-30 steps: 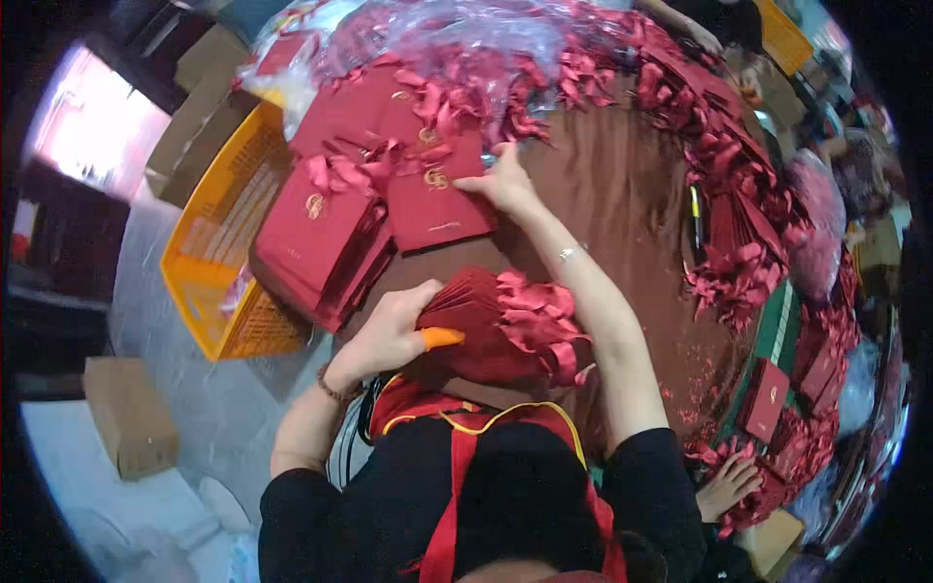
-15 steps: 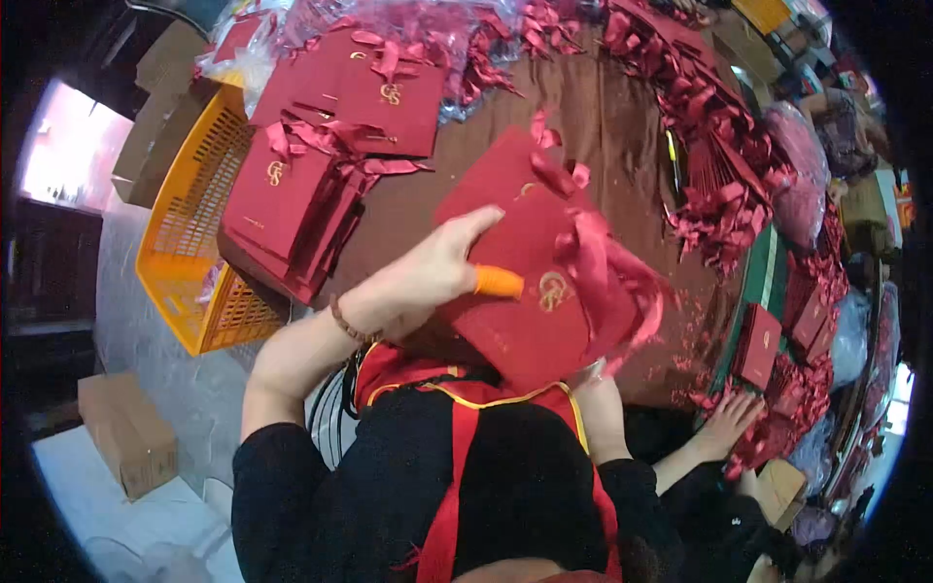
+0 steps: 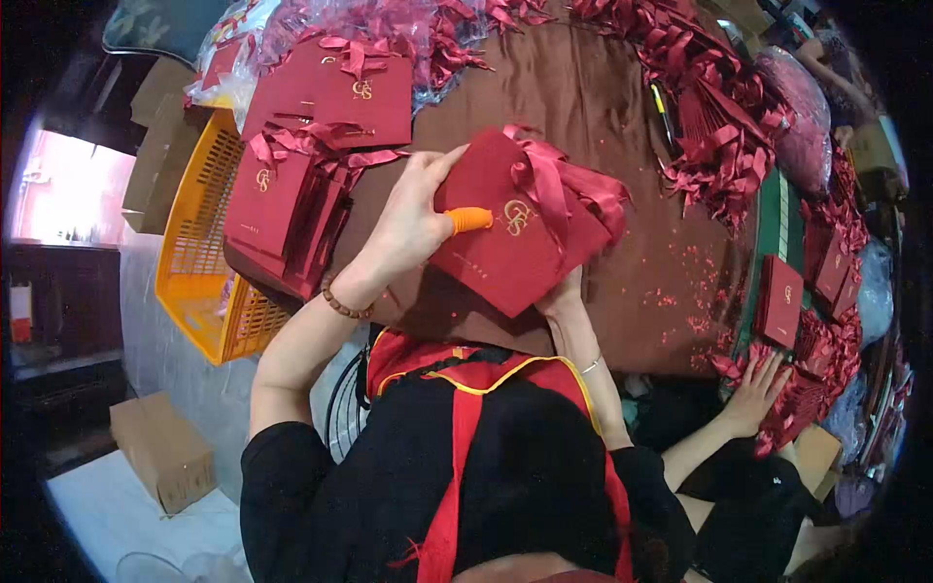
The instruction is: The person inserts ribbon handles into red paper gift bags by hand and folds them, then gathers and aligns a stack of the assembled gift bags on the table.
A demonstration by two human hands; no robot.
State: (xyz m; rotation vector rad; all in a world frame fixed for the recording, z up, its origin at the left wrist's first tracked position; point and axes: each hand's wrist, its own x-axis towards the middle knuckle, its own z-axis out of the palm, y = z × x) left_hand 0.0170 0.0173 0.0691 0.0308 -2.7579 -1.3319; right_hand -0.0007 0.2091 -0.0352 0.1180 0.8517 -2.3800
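Left hand [image 3: 416, 206] first, right of the crate [image 3: 185, 255], and it's got a firm grip! It's curled narrow over the left edge of the held bags [image 3: 496, 255], fingers wrapping behind, thumb laid flat across the front in its orange sleeve [image 3: 469, 220], the tip just short of the gold letters. Those bags sit to the right of the crate, above the worktop [image 3: 671, 340], tilted, a thick tuft of red ribbon [image 3: 583, 194] spilling off their upper right side.

Now the right hand [image 3: 561, 293], farther right of the crate than the left one: it's tucked in at the bags' lower right edge, its fingers hidden behind them. How far open it is, I cannot tell, nor how tight it holds. A thin bracelet [image 3: 591, 365] rings that wrist; beads [image 3: 345, 306] circle the other.

Just beside the crate, on its right, a ribboned stack [image 3: 264, 219] lies on the brown-clothed worktop, with another pile [image 3: 374, 112] up and to the right of the crate. Well to the crate's right there's a heap of ribboned bags [image 3: 717, 146], with a pen [image 3: 663, 112] beside it, and red scraps [image 3: 680, 284] scattered nearer. Far right of the crate, a co-worker's hand [image 3: 756, 394] rests, fingers spread, among ribbons.
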